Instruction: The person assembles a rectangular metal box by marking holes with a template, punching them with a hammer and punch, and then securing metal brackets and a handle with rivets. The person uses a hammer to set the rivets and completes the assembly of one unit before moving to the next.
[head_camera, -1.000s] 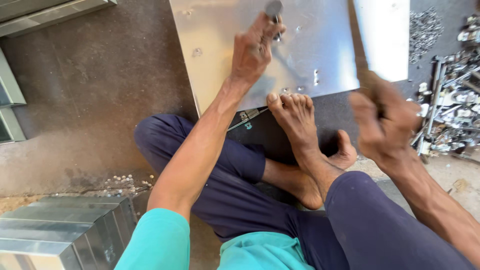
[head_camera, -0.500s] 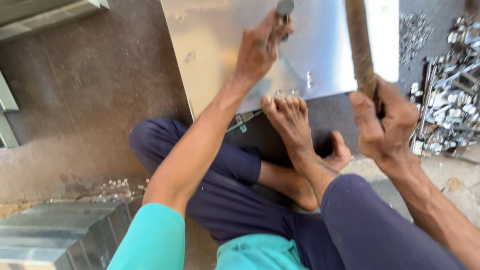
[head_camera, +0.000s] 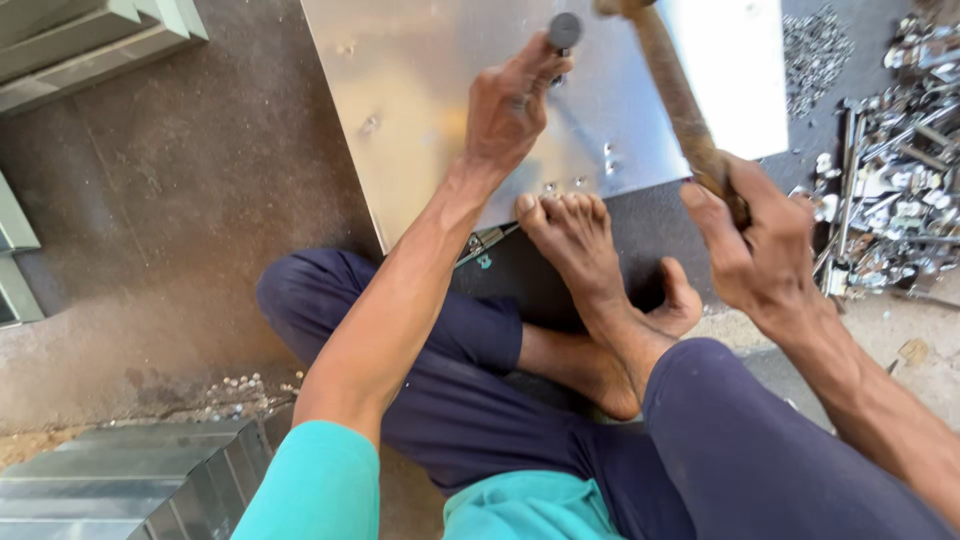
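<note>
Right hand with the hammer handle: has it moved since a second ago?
Yes. The right hand has brought the hammer handle up over the metal sheet.

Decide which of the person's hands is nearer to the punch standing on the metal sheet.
Left. The left hand grips the punch, holding it upright on the sheet. The right hand is off to the side, holding the hammer by its wooden handle, apart from the punch.

We see a sheet (head_camera: 440, 110) of bright, smooth metal with a soft glare, a punch (head_camera: 563, 33) of dark dull metal, and a hammer handle (head_camera: 680, 100) of worn brown wood. The floor (head_camera: 170, 230) looks rough, matt concrete. Shiny metal scraps (head_camera: 900, 190) lie heaped. Our trousers (head_camera: 460, 400) are matt cloth.
</note>
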